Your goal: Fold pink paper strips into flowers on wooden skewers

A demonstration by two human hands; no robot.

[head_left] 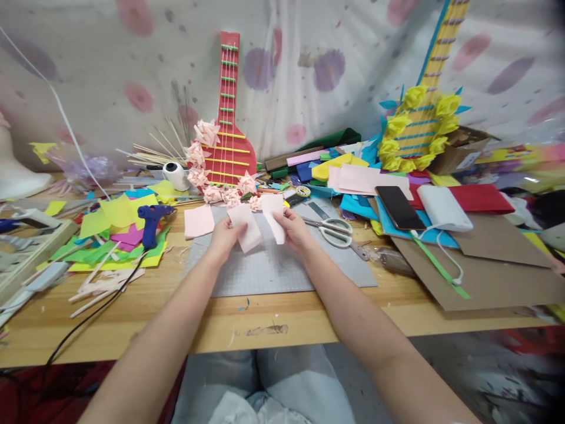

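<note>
My left hand (226, 237) pinches a pale pink paper piece (248, 234) above the grey cutting mat (282, 274). In my right hand (293, 228) is a second, narrower pale paper piece (272, 213), held upright and apart from the first. A pink paper square (198, 221) lies by the mat's left edge, close to my left hand. Scissors (335, 231) with pale handles rest to the right of my right hand. Behind both hands stands a red paper instrument (226, 154) with strings and pink paper flowers (206, 134) along its left and lower edge.
A blue glue gun (150, 225) sits on coloured paper scraps at left, its black cord crossing the table edge. At right are a phone (399, 207), a white power bank (445, 208) and cardboard (481, 277). A yellow-flowered instrument (412, 132) stands behind.
</note>
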